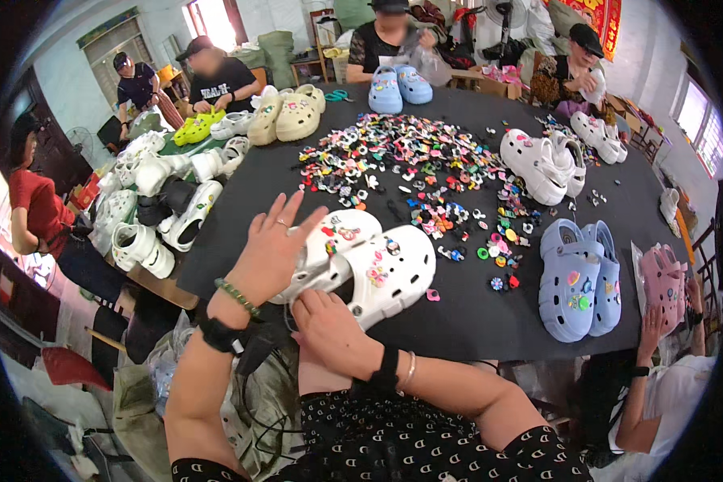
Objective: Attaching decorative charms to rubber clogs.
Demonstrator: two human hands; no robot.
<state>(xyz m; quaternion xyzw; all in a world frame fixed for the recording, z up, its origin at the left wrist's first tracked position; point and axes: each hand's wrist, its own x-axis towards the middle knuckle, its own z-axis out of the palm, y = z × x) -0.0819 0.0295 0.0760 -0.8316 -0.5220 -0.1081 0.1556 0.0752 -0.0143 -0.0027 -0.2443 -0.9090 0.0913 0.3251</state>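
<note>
A pair of white clogs lies on the black table in front of me, toes pointing right and away. Colourful charms sit on the nearer clog (402,277) and on the farther clog (353,227). My left hand (269,245) hovers at the heel side of the farther clog, fingers spread and holding nothing visible. Lower down, my right hand (329,331) has its fingers curled at the heel of the nearer clog, gripping it there; the fingertips are partly hidden. A big heap of small shoe charms (406,149) spreads beyond the clogs.
Blue clogs (570,281) stand to the right, with a co-worker's hands at pink clogs (661,281) beyond them. White clogs (538,165) stand farther back, cream clogs (297,116) at the far left. Many white clogs (145,249) pile up left of the table. Several people work around it.
</note>
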